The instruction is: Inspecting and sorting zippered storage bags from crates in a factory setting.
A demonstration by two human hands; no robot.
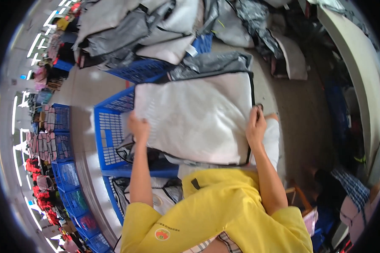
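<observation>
A flat light-grey fabric panel (196, 116) with a black zip edge is held out in front of me, above a blue plastic crate (109, 139). My left hand (138, 127) grips its left edge. My right hand (256, 125) grips its right edge by the black zip. Under the panel, more grey and black pieces lie in the crate. My yellow shirt fills the lower middle.
A heap of grey and black fabric pieces (131, 29) covers another blue crate (143, 69) at the top. Rows of blue crates (67, 181) with red and pink goods run down the left. A pale curved table edge (359, 63) is at the right.
</observation>
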